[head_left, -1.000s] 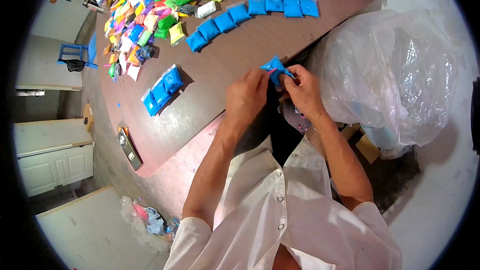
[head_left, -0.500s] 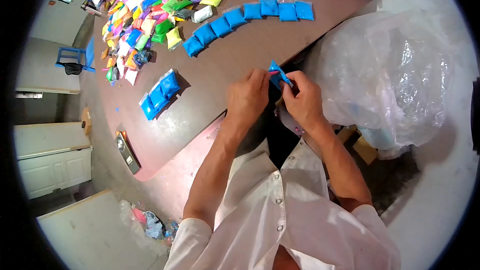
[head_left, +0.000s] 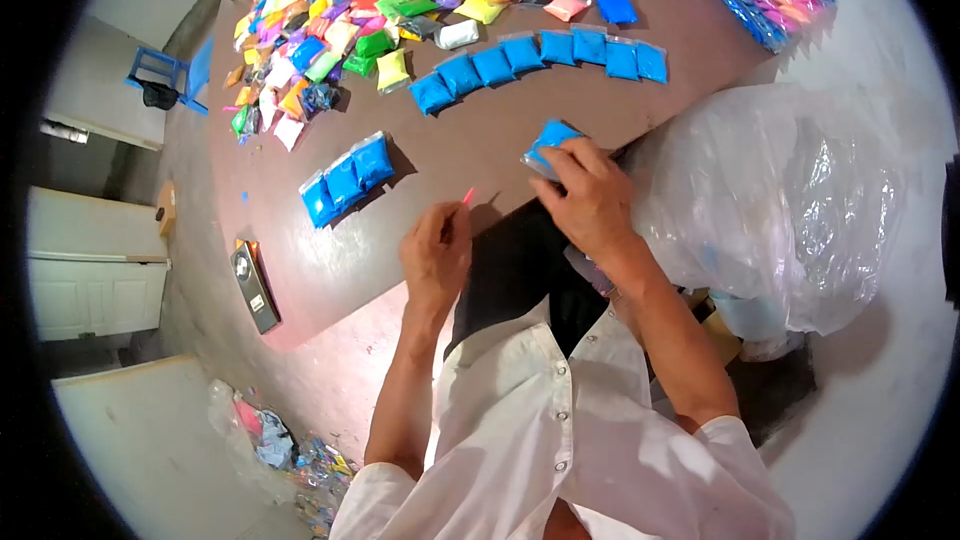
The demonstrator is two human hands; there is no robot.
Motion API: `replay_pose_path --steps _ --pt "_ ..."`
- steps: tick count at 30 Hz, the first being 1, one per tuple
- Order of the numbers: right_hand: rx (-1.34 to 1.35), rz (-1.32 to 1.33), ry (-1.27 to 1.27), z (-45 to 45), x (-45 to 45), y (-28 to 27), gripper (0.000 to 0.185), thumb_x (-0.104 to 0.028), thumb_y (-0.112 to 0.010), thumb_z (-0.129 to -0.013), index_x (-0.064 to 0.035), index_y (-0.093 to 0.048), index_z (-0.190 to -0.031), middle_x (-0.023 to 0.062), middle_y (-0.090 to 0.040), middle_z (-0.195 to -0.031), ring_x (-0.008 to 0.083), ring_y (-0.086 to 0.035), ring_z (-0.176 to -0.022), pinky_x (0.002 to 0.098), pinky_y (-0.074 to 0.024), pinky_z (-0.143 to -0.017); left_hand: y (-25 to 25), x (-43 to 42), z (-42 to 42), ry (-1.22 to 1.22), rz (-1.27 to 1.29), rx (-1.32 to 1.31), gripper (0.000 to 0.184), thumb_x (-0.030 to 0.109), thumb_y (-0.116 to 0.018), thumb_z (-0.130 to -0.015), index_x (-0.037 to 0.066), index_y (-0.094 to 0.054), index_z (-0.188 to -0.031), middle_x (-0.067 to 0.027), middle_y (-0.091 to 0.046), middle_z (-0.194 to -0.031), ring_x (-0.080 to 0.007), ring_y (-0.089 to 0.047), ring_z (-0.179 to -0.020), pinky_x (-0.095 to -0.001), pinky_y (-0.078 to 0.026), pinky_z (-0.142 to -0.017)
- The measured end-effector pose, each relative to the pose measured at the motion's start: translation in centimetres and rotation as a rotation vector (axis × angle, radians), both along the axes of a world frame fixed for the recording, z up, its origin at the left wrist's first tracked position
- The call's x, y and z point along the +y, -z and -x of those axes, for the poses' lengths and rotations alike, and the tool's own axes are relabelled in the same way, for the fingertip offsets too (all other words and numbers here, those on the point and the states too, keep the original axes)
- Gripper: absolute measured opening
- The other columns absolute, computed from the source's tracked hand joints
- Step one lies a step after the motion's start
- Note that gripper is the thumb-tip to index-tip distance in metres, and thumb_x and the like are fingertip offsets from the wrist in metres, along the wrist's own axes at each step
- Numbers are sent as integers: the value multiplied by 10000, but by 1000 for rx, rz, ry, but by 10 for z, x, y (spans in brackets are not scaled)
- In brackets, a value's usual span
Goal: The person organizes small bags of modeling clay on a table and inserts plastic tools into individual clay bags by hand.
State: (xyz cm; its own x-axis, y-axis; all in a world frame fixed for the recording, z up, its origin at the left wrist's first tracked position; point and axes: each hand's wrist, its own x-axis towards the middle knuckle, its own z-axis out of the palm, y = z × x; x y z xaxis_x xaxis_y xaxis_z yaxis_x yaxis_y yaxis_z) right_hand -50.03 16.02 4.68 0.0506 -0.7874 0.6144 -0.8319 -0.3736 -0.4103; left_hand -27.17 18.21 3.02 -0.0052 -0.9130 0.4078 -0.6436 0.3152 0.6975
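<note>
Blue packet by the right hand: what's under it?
Brown tabletop shows along the left and upper sides of the blue packet. What lies directly beneath is covered, and the right hand hides part of the packet.

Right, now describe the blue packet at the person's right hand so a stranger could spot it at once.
On the brown table, find the edge nearest the person. The right hand is there, partly covering a blue packet in a clear bag. Unlike those in the curved row and the group of three, only this blue packet has a hand over it.
</note>
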Motion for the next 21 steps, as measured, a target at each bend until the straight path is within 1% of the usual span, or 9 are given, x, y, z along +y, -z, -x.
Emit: replay_pose_path --steps 2,4,6,7,8,10,11,17,21 --pt "-212 -279 -135 -14 9 -4 336 -151 -829 -844 -82 -730 -1158 114 -684 -1117 342 -706 -935 433 -592 -818 1 10 -19 -30 -19 39 56 28 -753 -934 26 -722 -980 -152 -707 -828 -272 -683 -656 -348 -537 -623" --pt "-266 -304 -151 -13 8 -2 347 -124 -801 -861 -72 -736 -1197 126 -696 -1132 345 -709 -939 431 -593 -840 -1 17 -34 -57 19 34 66 7 -755 -931 10 -718 -986 -145 -708 -821 -236 -677 -645 -326 -527 -606" --pt "-111 -102 -126 0 5 0 300 -70 -753 -883 -52 -743 -1182 129 -708 -1149 344 -716 -957 420 -600 -830 -4 23 -47 -129 25 -7 55 14 -752 -942 0 -715 -981 -137 -711 -818 -208 -671 -641 -316 -521 -599" --pt "-106 -91 -129 6 3 0 284 -38 -683 -910 -39 -749 -1186 139 -706 -1230 347 -703 -1068 437 -572 -913 -2 25 -53 -148 27 -1 49 12 -751 -946 -5 -716 -976 -128 -708 -812 -179 -656 -637 -300 -511 -592" --pt "-91 -96 -135 11 -1 -4 284 -38 -683 -910 -39 -749 -1186 139 -706 -1230 347 -703 -1068 437 -572 -913 -1 25 -55 -154 22 13 49 12 -751 -946 -5 -716 -976 -128 -708 -812 -179 -656 -637 -300 -511 -592" --pt "77 -103 -163 19 -7 -15 298 -54 -645 -934 -34 -746 -1213 157 -679 -1329 355 -637 -1228 468 -503 -1034 2 27 -57 -138 14 59 49 7 -754 -944 -2 -719 -977 -118 -696 -803 -169 -629 -618 -293 -499 -584" --pt "121 -167 -184 21 -8 -13 324 -71 -631 -936 -47 -746 -1238 165 -628 -1424 348 -566 -1329 481 -430 -1106 6 25 -57 -116 45 43 56 3 -756 -941 5 -720 -983 -113 -676 -788 -169 -601 -598 -294 -484 -572" --pt "354 -226 -147 14 -3 -5 432 -84 -665 -918 -71 -690 -1349 145 -581 -1471 339 -566 -1327 480 -433 -1091 8 20 -55 -128 50 7 74 10 -758 -940 7 -713 -998 -116 -649 -767 -183 -589 -590 -300 -468 -563" --pt "233 -279 -171 18 -4 -6 491 -97 -702 -901 -64 -655 -1388 154 -589 -1432 361 -577 -1292 480 -444 -1084 8 21 -58 -108 48 14 83 15 -762 -939 5 -711 -1004 -118 -657 -777 -186 -602 -596 -298 -470 -565"
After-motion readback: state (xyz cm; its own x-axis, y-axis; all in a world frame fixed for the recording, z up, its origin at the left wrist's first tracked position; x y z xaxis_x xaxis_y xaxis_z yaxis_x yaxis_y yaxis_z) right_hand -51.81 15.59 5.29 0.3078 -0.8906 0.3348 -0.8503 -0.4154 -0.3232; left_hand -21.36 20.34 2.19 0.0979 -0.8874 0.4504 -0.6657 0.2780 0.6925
